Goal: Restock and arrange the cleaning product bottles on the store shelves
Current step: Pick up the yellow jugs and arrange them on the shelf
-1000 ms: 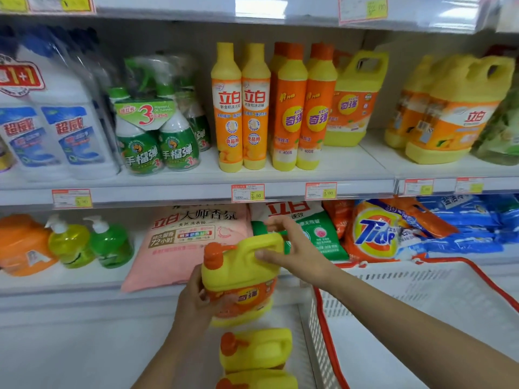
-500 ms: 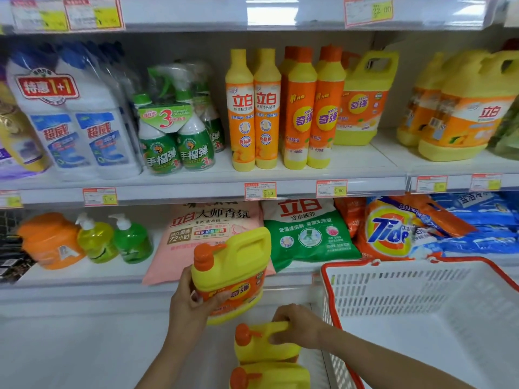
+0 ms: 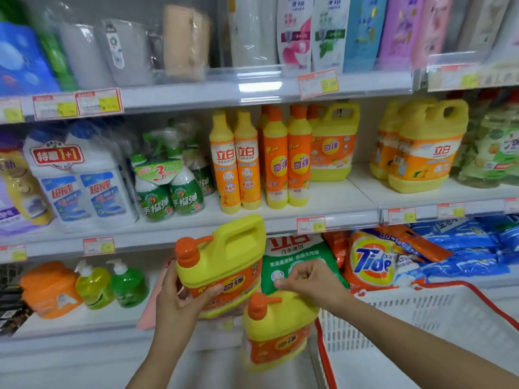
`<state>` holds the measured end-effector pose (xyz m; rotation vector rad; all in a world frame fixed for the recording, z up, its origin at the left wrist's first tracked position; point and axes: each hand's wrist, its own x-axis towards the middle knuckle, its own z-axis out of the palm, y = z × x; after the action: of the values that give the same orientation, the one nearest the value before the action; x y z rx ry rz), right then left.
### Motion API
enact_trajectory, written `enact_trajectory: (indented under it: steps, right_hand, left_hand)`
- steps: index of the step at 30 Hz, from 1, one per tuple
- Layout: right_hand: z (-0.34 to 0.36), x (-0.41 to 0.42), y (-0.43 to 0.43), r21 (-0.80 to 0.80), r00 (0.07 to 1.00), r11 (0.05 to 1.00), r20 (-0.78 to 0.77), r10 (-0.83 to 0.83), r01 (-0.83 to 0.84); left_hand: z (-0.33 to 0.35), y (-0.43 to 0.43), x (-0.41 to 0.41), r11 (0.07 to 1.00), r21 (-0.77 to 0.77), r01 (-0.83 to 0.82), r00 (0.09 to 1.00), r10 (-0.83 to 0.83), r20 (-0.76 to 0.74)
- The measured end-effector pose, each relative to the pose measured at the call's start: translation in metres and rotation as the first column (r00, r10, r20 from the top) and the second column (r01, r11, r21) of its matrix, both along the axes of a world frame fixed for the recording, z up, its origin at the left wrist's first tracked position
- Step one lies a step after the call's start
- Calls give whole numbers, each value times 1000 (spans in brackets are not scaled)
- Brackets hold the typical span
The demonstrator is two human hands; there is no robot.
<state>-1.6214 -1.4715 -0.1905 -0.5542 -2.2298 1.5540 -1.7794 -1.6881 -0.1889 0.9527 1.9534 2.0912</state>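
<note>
– Yellow top jug (image 3: 230, 256): where is it?
– In front of the middle shelf's (image 3: 337, 217) front edge; the left hand's (image 3: 182, 301) fingers curl round its body.
– And the lower jug (image 3: 278, 332)?
– Beside the basket's (image 3: 325, 357) left rim; the right hand's (image 3: 306, 282) fingers curl over its handle.

My left hand (image 3: 179, 301) grips a yellow plastic detergent jug (image 3: 224, 262) with an orange cap and orange label. My thumb lies across the label, and the jug is tilted with its cap leaning left, in front of the white middle shelf (image 3: 337, 196). My right hand (image 3: 309, 282) closes on the top of a second yellow jug (image 3: 276, 332), which hangs lower and just to the right, its orange cap close under the first jug's base. On the shelf stands a matching handled jug (image 3: 332, 144) beside tall slim yellow-and-orange bottles (image 3: 247, 161). A white slotted plastic basket with a red rim (image 3: 421, 313) sits at my right.
</note>
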Motion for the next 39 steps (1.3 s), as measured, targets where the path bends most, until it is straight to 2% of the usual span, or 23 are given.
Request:
enact_trajectory:
  steps: [4,8,12,21,30,39]
  right_hand:
    - [62,18,23,-57,984,995,-155,-88,80]
    - [108,44,54,7,980,990,-143,-141,144]
    - [128,70,94,22,969,987,-194,-150,158]
    - [147,110,168,76,943,974,-278,-183,211]
    - [147,98,221,135,945,958,-249,-214,253]
    - [119,64,254,166,936,938,-236,-263,305]
  left_hand:
    - [52,31,17,998,22,56,997,-55,-54]
    - [91,75,40,986,56,154,986,-150,-80]
    - [117,130,59,970,85,230,972,-224,-75]
    - [142,242,90,930,60,361,932,-359,-48]
    - [151,305,70,930,5,368,924,-365,-117]
    - [124,338,52,948,-1,318,944,-317,-94]
